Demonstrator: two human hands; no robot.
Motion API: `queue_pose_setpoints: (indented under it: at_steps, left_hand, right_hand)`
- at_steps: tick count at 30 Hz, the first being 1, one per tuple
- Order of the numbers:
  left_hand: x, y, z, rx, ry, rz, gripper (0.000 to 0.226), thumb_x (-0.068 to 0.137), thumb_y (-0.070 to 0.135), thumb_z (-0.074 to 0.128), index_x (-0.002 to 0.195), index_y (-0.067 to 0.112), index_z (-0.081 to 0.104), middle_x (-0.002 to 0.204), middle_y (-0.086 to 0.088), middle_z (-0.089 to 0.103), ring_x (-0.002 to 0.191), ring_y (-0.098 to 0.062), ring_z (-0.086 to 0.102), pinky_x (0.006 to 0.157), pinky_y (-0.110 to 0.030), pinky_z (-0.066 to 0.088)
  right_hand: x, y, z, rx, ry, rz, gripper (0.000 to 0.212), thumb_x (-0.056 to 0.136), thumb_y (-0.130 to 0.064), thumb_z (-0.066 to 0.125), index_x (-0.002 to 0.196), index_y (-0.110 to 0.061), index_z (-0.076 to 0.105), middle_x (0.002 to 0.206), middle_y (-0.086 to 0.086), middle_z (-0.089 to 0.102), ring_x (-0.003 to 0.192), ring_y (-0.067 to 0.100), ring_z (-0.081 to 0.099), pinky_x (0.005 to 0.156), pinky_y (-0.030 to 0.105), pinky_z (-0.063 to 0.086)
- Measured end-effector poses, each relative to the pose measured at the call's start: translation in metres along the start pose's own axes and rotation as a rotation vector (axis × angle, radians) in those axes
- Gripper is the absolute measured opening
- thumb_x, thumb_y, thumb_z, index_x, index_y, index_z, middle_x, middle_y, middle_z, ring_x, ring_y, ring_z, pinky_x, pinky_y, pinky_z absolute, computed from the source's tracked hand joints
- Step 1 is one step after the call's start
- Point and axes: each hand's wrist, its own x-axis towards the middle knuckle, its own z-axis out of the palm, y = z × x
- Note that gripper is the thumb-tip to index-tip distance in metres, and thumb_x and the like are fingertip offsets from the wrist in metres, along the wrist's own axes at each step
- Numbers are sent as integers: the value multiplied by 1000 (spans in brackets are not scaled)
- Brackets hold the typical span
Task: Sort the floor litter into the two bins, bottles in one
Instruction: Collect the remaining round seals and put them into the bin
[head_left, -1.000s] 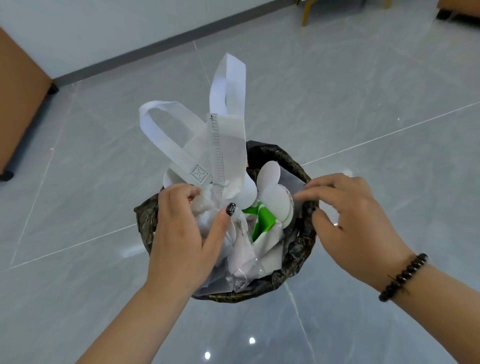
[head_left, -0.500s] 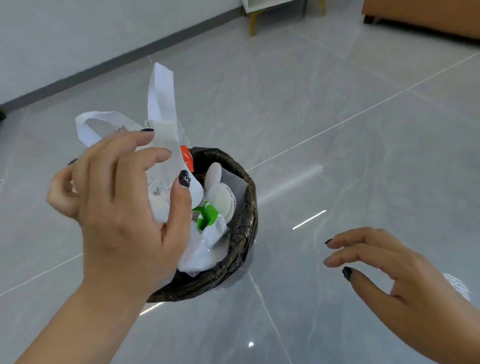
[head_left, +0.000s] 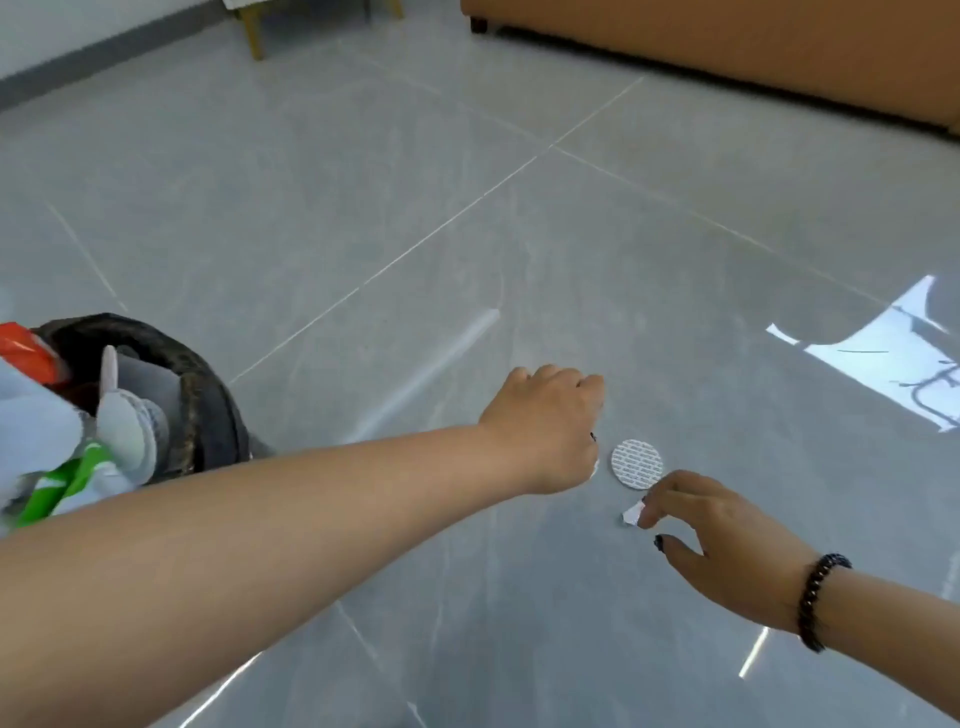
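The bin (head_left: 208, 410), black-lined and already stuffed with white and green litter, is seen at the left edge, while small scraps are being gathered from the grey floor (head_left: 467, 208), well apart from it; carrying them back is judged the next move. The left hand (head_left: 550, 426) is stretched across with fingers curled under, its hold not discernible, beside a white disc (head_left: 637, 464), and a paper scrap (head_left: 631, 516) is pinched by the right hand (head_left: 727, 540).
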Motion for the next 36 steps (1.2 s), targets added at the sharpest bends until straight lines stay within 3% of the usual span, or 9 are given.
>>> queue_pose_setpoints:
  at_steps: [8, 13, 16, 19, 23, 26, 30, 33, 36]
  left_hand:
    - [60, 17, 103, 10, -327, -119, 63, 88, 36, 65, 137, 13, 33, 134, -10, 34, 123, -30, 40, 92, -41, 42]
    - [59, 8, 136, -154, -244, -225, 67, 76, 41, 76, 128, 17, 42, 127, -4, 37, 122, -25, 35, 93, -37, 42]
    - [55, -2, 148, -340, -143, -305, 59, 70, 41, 81, 113, 16, 50, 118, -2, 43, 119, -23, 39, 96, -34, 41]
    - [42, -7, 161, -267, 17, -289, 65, 71, 48, 79, 119, 15, 50, 125, -4, 38, 118, -24, 38, 98, -28, 31]
    - [25, -13, 174, -331, 189, -320, 74, 70, 51, 79, 126, 13, 50, 125, -5, 38, 118, -25, 43, 103, -31, 29]
    - [19, -16, 173, -445, 269, -381, 77, 69, 47, 81, 131, 17, 47, 124, 1, 34, 120, -18, 37, 105, -30, 26]
    - [25, -32, 163, -393, 284, -493, 79, 73, 45, 79, 138, 22, 42, 133, -2, 32, 126, -20, 32, 103, -35, 21]
    - [34, -50, 156, -370, 176, -582, 64, 78, 39, 76, 133, 23, 50, 131, -3, 38, 126, -26, 35, 103, -38, 27]
    - [40, -57, 153, -441, 166, -579, 49, 76, 31, 79, 121, 22, 60, 122, -2, 44, 122, -25, 37, 97, -28, 29]
  right_hand:
    - [-3, 76, 29, -50, -103, 241, 31, 93, -35, 55, 123, -26, 53, 127, -7, 47, 113, 13, 50, 93, 27, 45]
    - [21, 88, 50, -289, -36, 83, 42, 89, -24, 59, 129, -18, 49, 123, 1, 51, 106, 22, 54, 83, 33, 47]
    - [37, 90, 58, -604, 7, -224, 31, 63, -9, 73, 93, -13, 67, 84, 2, 59, 65, 21, 54, 50, 29, 41]
    - [49, 83, 57, -665, -35, -288, 23, 49, -7, 75, 68, -13, 63, 72, 2, 54, 55, 19, 49, 43, 25, 27]
    - [61, 69, 54, -666, -132, -251, 11, 78, -10, 61, 89, -13, 61, 95, 4, 54, 85, 24, 54, 57, 31, 31]
    - [66, 69, 45, -585, -205, -130, 18, 86, -18, 54, 103, -14, 58, 108, 3, 52, 102, 24, 50, 68, 32, 36]
    - [59, 92, 39, -237, -201, 31, 10, 85, -24, 54, 89, -16, 59, 96, 2, 59, 92, 23, 55, 72, 32, 48]
    - [54, 103, 40, 253, 27, 235, 10, 75, -16, 61, 71, -16, 52, 74, -1, 58, 71, 22, 54, 65, 34, 50]
    - [62, 102, 39, 395, 143, 319, 14, 74, -14, 66, 68, -19, 54, 74, -4, 60, 72, 20, 58, 69, 33, 52]
